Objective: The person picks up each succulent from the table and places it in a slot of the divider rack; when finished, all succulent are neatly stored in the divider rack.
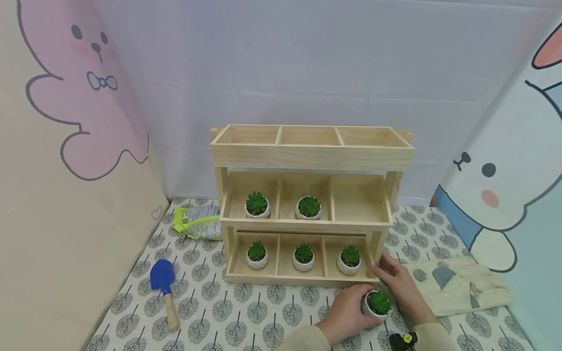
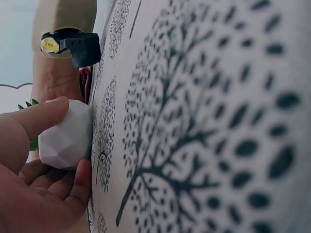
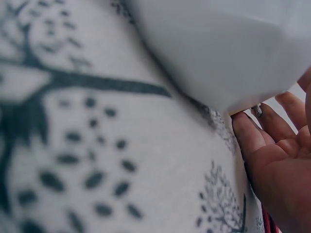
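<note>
My left hand (image 1: 349, 312) holds a small potted succulent (image 1: 378, 303) in front of the rack's lower right corner. The thumb lies along one side of its white faceted pot (image 2: 70, 133), with fingers curled beneath, close over the cloth. My right hand (image 1: 401, 282) reaches to the right end of the wooden rack's lower tier (image 1: 307, 281), its fingertips right at the end wall. In the right wrist view the white pot (image 3: 223, 53) looms close, with the right hand's fingers (image 3: 250, 131) behind it. Other succulents stand in the tiers, one (image 1: 349, 261) in the nearest compartment.
The rack's top tier (image 1: 311, 156) has three compartments. A blue trowel (image 1: 163, 278) with a wooden handle lies at the left. Behind the rack's left side sits a green-and-grey bag (image 1: 199, 223). A beige cloth (image 1: 456, 285) lies right of my right hand.
</note>
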{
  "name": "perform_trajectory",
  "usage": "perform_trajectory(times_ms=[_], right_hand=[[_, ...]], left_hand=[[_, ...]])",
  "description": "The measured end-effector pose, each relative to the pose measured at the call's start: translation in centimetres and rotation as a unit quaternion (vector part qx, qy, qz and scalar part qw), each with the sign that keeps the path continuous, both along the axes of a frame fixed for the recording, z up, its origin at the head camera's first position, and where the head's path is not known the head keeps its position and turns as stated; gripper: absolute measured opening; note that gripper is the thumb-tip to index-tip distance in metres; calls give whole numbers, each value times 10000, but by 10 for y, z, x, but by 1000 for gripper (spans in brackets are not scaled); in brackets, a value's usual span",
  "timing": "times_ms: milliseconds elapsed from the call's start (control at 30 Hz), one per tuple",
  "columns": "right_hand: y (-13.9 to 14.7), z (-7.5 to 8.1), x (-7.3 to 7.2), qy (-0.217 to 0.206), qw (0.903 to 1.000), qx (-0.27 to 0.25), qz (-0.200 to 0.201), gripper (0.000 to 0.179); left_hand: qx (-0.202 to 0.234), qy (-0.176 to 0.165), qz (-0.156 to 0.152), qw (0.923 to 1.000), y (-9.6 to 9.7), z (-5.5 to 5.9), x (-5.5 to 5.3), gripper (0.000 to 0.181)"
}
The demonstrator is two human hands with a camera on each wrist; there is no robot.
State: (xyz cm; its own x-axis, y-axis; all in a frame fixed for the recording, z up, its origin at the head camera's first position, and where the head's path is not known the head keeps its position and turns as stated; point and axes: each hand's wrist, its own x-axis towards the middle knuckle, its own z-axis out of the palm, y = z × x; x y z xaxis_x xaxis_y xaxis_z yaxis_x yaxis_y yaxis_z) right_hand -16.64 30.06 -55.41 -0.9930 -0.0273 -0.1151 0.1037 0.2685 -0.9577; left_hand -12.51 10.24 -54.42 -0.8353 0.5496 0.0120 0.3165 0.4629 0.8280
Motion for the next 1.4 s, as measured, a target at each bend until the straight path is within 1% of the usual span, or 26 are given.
perform_trajectory(times_ms=[300,667,867,1100,1233,1400], right_hand=[[0,0,0,56,9999,-100,71,78],[-1,0,0,31,10000,-56,56,79],[0,0,0,33,10000,30,58,79],[2,-2,0,44,10000,39,22,78],[3,-5,0,64,9999,-41,71,78],[3,-7,0,72,9998,-100,153,79]], left_hand=[[111,77,25,9999,-1,-2,0,64],[385,-128,-16,9992,-5,3,0,62],[435,-140,-47,9989,-8,12,-1,64],[475,-149,156,9986,-11,20,-2,66],[638,-188,205,9976,-15,26,-4,68],[820,-88,194,9964,-21,34,-6,69]])
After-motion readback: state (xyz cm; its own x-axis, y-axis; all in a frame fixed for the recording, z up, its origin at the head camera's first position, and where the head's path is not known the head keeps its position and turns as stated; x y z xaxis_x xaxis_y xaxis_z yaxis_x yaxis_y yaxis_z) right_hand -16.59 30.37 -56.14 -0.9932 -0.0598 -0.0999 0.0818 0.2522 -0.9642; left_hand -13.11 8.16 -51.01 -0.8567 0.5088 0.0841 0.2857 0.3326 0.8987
